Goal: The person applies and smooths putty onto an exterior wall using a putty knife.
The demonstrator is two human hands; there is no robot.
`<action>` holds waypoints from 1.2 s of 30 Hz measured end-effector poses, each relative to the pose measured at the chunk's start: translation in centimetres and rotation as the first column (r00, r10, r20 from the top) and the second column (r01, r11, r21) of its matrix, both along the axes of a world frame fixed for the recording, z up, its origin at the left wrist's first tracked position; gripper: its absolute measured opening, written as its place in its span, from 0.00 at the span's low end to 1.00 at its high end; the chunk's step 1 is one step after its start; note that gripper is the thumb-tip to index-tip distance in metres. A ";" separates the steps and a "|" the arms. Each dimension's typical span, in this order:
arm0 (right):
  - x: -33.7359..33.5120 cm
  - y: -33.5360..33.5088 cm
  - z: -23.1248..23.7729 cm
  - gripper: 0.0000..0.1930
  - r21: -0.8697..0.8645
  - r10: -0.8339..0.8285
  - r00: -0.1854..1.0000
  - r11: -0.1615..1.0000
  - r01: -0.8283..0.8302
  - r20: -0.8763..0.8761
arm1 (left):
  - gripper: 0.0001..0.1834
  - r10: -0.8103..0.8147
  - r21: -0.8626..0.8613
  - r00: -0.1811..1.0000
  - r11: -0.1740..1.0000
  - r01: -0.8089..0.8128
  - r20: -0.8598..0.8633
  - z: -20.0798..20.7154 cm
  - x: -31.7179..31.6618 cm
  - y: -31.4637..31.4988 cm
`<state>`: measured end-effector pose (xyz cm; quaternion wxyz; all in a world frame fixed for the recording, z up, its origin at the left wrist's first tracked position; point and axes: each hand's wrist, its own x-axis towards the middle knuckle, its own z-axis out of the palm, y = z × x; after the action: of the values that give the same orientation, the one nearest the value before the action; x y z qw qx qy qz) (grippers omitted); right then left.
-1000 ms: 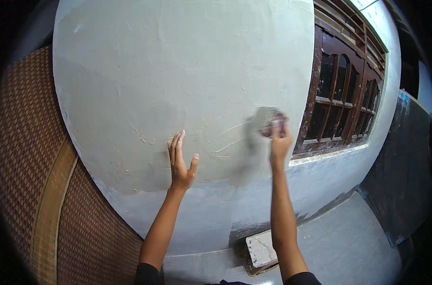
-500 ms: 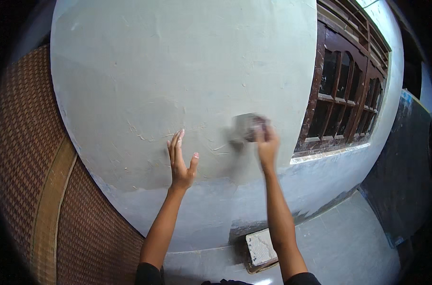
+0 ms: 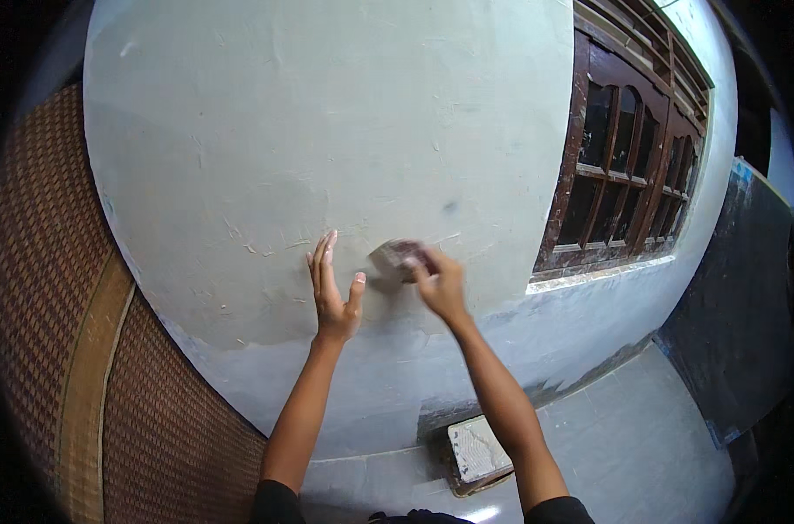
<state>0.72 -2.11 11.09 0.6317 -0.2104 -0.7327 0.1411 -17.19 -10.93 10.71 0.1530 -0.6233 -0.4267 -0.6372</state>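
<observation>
My right hand grips a flat grey-and-maroon scraper, blurred by motion, at the pale wall. I cannot tell whether its edge touches the surface. Just to the left, my left hand is raised with fingers stretched and thumb apart, holding nothing. White residue coats its fingertips. Whether that palm rests on the wall cannot be told. Around both hands the greyish filler coat carries thin ridges and flakes, and a small dark spot shows above the right hand.
A brown wooden window with a pale sill is set into the wall at right. Woven matting stands along the left. Low on the grey floor sits a box with a ridged white top, partly behind my right forearm. A dark panel leans at far right.
My right hand has swept left and slightly down across the wall with the scraper, coming close to my left hand. My left hand stays nearly in place. The view has shifted slightly.
</observation>
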 end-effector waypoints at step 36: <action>10.4 2.4 7.4 0.11 -0.127 -0.014 0.829 0.990 -0.069 -0.559 | 0.35 0.017 -0.011 1.000 1.000 -0.017 -0.016 -0.2 0.1 -0.6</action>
<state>11.14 0.24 18.46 0.7994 -0.1937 -0.5074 0.2570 -17.04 -11.55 10.52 0.1586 -0.6254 -0.4342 -0.6286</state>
